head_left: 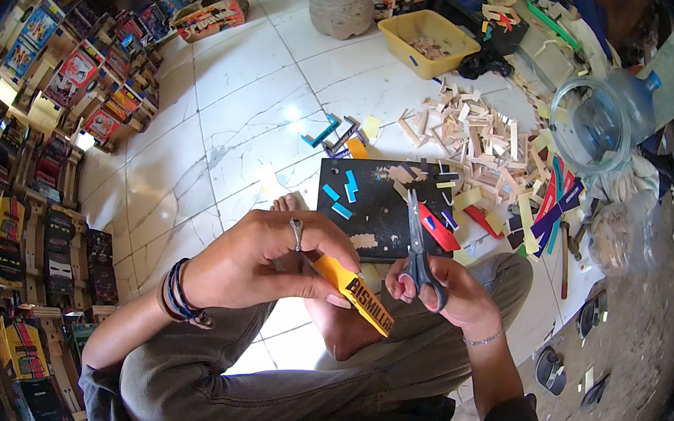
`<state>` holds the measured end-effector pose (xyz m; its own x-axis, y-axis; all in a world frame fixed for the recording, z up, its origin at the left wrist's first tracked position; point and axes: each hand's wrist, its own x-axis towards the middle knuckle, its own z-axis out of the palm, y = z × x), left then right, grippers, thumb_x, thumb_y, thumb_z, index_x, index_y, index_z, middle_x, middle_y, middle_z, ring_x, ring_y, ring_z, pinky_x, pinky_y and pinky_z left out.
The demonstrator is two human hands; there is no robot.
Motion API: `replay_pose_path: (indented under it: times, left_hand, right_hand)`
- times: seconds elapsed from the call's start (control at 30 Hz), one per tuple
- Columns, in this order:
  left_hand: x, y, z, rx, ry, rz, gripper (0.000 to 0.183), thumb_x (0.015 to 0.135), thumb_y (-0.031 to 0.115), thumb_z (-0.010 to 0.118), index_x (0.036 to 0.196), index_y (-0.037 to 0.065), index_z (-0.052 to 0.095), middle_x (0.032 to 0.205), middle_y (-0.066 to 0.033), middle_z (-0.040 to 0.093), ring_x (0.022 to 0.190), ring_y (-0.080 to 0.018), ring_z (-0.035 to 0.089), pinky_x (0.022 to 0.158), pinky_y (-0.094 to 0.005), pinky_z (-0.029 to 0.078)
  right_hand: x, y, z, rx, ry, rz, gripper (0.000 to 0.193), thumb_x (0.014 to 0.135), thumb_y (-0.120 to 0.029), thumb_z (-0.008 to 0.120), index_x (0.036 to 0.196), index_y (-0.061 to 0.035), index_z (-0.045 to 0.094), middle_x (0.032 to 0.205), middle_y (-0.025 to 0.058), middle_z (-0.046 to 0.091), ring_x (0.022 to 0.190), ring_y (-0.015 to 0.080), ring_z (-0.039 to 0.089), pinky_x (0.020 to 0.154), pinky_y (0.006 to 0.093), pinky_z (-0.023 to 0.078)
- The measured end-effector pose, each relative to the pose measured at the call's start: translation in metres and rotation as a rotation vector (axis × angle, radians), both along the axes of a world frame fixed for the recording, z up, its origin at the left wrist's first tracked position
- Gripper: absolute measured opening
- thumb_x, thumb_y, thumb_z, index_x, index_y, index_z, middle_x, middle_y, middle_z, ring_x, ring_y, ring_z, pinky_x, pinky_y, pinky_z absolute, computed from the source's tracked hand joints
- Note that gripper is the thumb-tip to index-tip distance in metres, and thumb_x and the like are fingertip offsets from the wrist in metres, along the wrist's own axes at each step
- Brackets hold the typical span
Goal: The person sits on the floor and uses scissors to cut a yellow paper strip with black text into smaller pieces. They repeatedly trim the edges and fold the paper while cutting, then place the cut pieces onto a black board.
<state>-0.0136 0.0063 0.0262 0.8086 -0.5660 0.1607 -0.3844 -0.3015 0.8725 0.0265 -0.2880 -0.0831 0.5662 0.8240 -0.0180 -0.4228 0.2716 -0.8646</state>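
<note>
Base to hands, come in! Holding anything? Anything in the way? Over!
Left hand: gripping yellow piece, black lettering. Right hand: holding scissors, blades pointing away from the piece. In front: blue strips on black board, clear of both hands.

We see bright tiles (240, 72) with glare above centre and a washed-out patch below; the upper left is dim, and fisheye distortion bends the sides toward black corners.

Centre frame, we've got one left hand (243, 254), one right hand (465, 298), one yellow printed piece (356, 294), one pair of scissors (417, 250), one black board (379, 207)! One yellow basin (419, 63) up top, one hammer (565, 268) at right, wood pieces (484, 140) beyond counting upper right!
</note>
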Motion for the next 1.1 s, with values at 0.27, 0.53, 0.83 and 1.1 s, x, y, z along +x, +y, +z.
replay_pose_path:
  times: [0.27, 0.53, 0.83, 1.1]
  left_hand:
    - [-0.002, 0.002, 0.002, -0.030, 0.002, 0.050, 0.030, 0.083, 0.013, 0.085, 0.108, 0.005, 0.072, 0.106, -0.0085, 0.076, 0.098, -0.0241, 0.072, 0.090, -0.0365, 0.053]
    - [0.001, 0.003, 0.000, 0.026, -0.094, -0.001, 0.033, 0.083, 0.013, 0.085, 0.113, 0.007, 0.073, 0.105, -0.0082, 0.075, 0.097, -0.0219, 0.071, 0.087, -0.0353, 0.054]
    - [0.042, 0.005, -0.093, 0.083, 0.210, 0.358, 0.027, 0.094, 0.018, 0.076, 0.111, -0.002, 0.072, 0.097, -0.0120, 0.077, 0.087, -0.0182, 0.075, 0.081, -0.0306, 0.060]
    - [0.083, 0.016, -0.170, 0.470, 0.132, 0.495, 0.038, 0.094, 0.039, 0.074, 0.111, 0.005, 0.077, 0.093, -0.0150, 0.077, 0.083, -0.0237, 0.075, 0.075, -0.0352, 0.059]
  right_hand:
    - [-0.001, -0.003, 0.006, -0.075, -0.070, 0.130, 0.067, 0.086, -0.068, 0.069, 0.106, -0.0053, 0.055, 0.115, 0.0096, 0.055, 0.107, 0.0162, 0.051, 0.092, 0.0279, 0.039]
    - [-0.016, 0.008, 0.036, -0.348, -0.552, -0.233, 0.045, 0.082, -0.023, 0.084, 0.107, -0.0037, 0.052, 0.118, 0.0106, 0.053, 0.107, 0.0193, 0.052, 0.094, 0.0322, 0.042]
    - [-0.003, 0.013, 0.032, -0.917, -1.166, -0.607, 0.063, 0.072, -0.024, 0.084, 0.118, -0.0011, 0.047, 0.128, 0.0193, 0.046, 0.117, 0.0408, 0.053, 0.102, 0.0506, 0.042]
    - [0.004, 0.007, 0.022, -1.020, -1.183, -0.590, 0.064, 0.075, -0.027, 0.083, 0.121, -0.0010, 0.048, 0.128, 0.0187, 0.046, 0.120, 0.0391, 0.051, 0.101, 0.0500, 0.041]
